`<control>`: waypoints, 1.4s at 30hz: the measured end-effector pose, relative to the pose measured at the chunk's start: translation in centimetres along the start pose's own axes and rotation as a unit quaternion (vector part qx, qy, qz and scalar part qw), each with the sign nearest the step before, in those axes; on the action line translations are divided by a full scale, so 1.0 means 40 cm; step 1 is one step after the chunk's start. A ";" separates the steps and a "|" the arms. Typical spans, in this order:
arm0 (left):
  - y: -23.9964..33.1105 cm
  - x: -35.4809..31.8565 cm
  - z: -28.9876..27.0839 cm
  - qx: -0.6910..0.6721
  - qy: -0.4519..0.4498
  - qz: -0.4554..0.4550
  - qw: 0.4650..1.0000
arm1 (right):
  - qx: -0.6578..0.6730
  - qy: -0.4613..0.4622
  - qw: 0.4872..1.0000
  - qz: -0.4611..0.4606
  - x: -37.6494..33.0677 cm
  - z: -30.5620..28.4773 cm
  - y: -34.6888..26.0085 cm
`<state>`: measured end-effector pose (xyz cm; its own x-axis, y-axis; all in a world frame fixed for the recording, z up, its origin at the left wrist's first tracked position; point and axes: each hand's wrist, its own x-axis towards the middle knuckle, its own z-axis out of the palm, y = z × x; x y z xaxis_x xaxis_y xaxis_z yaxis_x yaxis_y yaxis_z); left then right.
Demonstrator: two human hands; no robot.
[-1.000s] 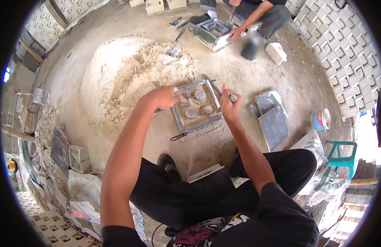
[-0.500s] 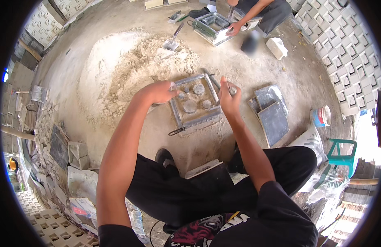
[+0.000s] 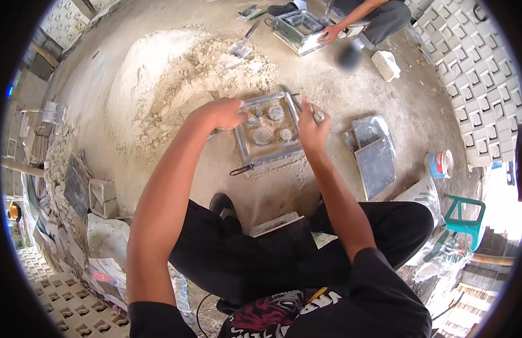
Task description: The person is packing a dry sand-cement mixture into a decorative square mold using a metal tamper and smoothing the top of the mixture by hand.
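The left hand (image 3: 218, 112) grips the square metal mould (image 3: 267, 132) on the floor at its 10 o'clock corner, the right hand (image 3: 309, 121) pinching the 3 o'clock rail; both fingers should likely pull evenly.

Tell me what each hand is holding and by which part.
The left hand grips the square metal mould by its far left corner. The right hand rests on the mould's right edge, pinching something small; what, I cannot tell.

Dusty cement floor (image 3: 176, 34) in daylight; sand pile (image 3: 165, 84) beyond the hands, patterned block stacks (image 3: 486, 73) far right, green stool (image 3: 466, 217) nr right, more blocks (image 3: 63, 298) lower left.
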<state>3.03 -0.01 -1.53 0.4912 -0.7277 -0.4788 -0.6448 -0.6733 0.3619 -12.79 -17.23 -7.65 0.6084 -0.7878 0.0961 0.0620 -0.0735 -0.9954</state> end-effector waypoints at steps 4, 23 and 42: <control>0.024 -0.004 -0.002 -0.006 -0.017 -0.017 1.000 | -0.090 -0.074 0.991 -0.061 0.015 -0.001 0.036; 0.025 -0.027 -0.019 -0.038 -0.013 -0.004 0.999 | -0.035 -0.054 0.996 -0.061 -0.049 0.054 0.013; -0.010 -0.001 -0.006 -0.005 0.020 0.012 1.000 | -0.048 -0.102 0.992 -0.049 -0.064 0.079 0.007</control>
<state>3.43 0.27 -1.45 0.4979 -0.7485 -0.4380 -0.6507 -0.6563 0.3820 -11.84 -13.32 -8.16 0.7512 -0.6347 0.1815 0.0587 -0.2097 -0.9760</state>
